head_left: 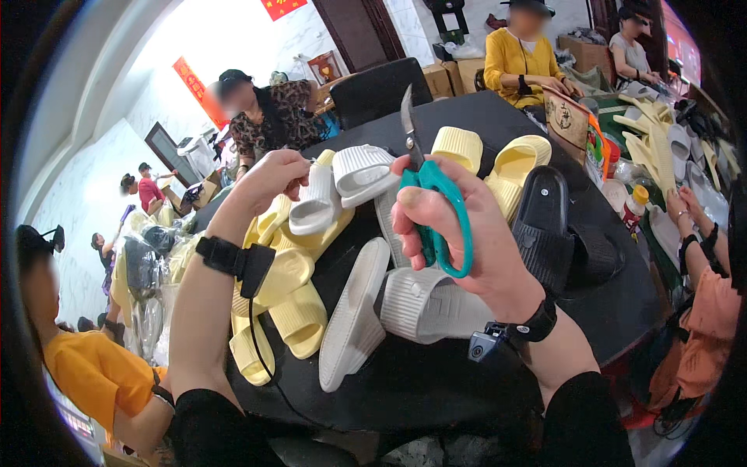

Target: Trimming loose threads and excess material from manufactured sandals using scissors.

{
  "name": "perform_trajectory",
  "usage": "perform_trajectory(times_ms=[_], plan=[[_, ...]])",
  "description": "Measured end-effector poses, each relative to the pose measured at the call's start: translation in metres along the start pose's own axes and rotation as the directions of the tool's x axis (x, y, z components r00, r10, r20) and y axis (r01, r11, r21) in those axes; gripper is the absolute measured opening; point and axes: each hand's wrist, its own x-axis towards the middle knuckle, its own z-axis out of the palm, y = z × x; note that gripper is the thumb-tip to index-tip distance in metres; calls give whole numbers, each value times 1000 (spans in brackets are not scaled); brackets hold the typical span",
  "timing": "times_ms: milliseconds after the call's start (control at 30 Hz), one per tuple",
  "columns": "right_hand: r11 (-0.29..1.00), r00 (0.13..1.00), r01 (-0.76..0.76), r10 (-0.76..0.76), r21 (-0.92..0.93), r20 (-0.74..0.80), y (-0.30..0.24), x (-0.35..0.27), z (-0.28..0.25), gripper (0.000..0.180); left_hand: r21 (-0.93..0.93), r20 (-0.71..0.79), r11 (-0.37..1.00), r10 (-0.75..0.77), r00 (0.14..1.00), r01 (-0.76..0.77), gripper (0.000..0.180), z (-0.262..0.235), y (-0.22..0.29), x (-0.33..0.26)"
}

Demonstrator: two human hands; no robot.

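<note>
Well left of and below the left grip (272,179), at the rim, a person in an orange short-sleeved shirt (97,373). Left of the left grip, further off, a pile of clear plastic bags (149,292). Just beyond the left grip, across the black tabletop (436,381), a person in a brown patterned top (284,117). In the left grip, fingers curled inward, raised above the tabletop; impossible to tell whether fully together or clamped on something. Below it, overlapping pale yellow ribbed foam-like slippers (302,321). Just right of it, a light grey ribbed slipper (313,204), then a white ribbed slipper (363,173). Below and between both grips, a long grey tilted slipper (354,315). Clamped in the right grip (494,245), a pair of scissors with teal plastic looped handles (427,177), metal blades upward, above the tabletop. Below it, a grey wide-strapped slipper (432,310); on its wrist, a small boxy camera (488,344). Just beyond it, more yellow slippers (520,165). Right of it, a black ribbed slipper (543,233). Further right, a small yellow-capped bottle (634,206) and a co-worker's hands (685,212).
</note>
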Motion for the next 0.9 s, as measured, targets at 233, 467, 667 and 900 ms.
perform_trajectory(times_ms=[233, 467, 667, 900], plan=[[948, 947, -296, 275, 118, 166, 40, 2, 14, 30, -295, -62, 955, -62, 996, 41, 13, -2, 7, -51], [842, 823, -527, 473, 112, 313, 72, -3, 18, 38, -289, -61, 956, -75, 995, 54, 14, 8, 23, -84], [814, 787, -575, 522, 83, 328, 73, -5, 13, 44, -292, -20, 955, -64, 998, 55, 14, 27, 34, -99], [843, 822, -479, 333, 245, 462, 98, -4, 14, 34, -193, -61, 978, -91, 994, 78, 16, 20, 30, -120]])
